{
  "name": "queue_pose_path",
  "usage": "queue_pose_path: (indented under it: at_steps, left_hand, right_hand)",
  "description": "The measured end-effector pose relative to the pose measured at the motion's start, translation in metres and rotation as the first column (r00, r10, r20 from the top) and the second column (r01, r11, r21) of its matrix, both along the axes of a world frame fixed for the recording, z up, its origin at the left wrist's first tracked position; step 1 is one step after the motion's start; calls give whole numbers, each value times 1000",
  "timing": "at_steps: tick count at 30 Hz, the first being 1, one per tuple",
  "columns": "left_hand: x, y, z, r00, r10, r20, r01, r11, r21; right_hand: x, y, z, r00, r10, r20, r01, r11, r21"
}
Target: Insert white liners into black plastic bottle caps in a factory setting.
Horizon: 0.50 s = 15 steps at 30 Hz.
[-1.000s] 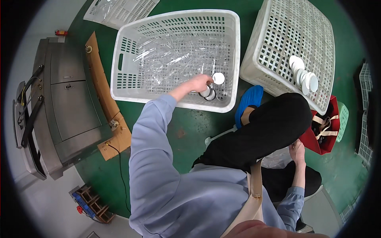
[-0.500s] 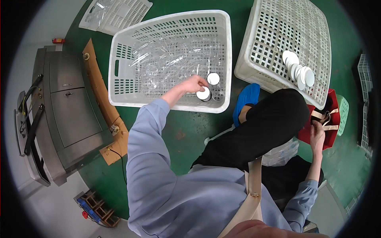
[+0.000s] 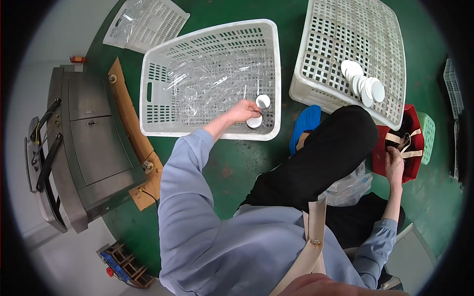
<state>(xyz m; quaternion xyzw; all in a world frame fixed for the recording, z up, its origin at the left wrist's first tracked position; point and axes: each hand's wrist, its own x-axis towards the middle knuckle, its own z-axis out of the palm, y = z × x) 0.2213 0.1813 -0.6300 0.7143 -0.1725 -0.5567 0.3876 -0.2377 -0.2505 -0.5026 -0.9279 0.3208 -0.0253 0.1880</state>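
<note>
Inside the large white plastic crate (image 3: 211, 134), my left hand (image 3: 242, 111) is closed, its fingers curled at the upper edge of a round container with a white top (image 3: 254, 122). Just beyond it stands a similar white-topped container (image 3: 262, 101). Many clear plastic containers (image 3: 212, 84) lie loose across the crate's bottom. Over on the right, my right hand (image 3: 394, 165) reaches into the opening of a red bag (image 3: 414, 143) with beige handles (image 3: 412, 154). Its fingers are bent together by the handle and dark contents, and what they hold is hidden.
An upturned white crate (image 3: 345, 29) at right carries several white discs (image 3: 365, 84). A green basket (image 3: 427, 135) stands behind the bag. Left are a steel machine (image 3: 98, 143) and cardboard (image 3: 133, 133). Another white crate (image 3: 153, 27) lies at far left. A clear plastic bag (image 3: 350, 185) lies by my legs.
The view has shifted slightly. My left hand stays by the nearer white-topped container, its fingers now at the upper edge of the top. My right hand remains at the red bag.
</note>
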Motion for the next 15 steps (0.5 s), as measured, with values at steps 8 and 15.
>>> queue_pose_path:
  at_steps: [8, 15]
  left_hand:
    - [-6, 0, 4, 994, 74, 74, -77, 996, 35]
    - [-18, -2, 27, 957, 36, -288, -43, 999, -18]
  right_hand:
    - [-10, -6, -4, 1000, -12, 23, 13, 1000, -27]
    - [-12, -4, -3, 998, -58, -14, 58, 998, -2]
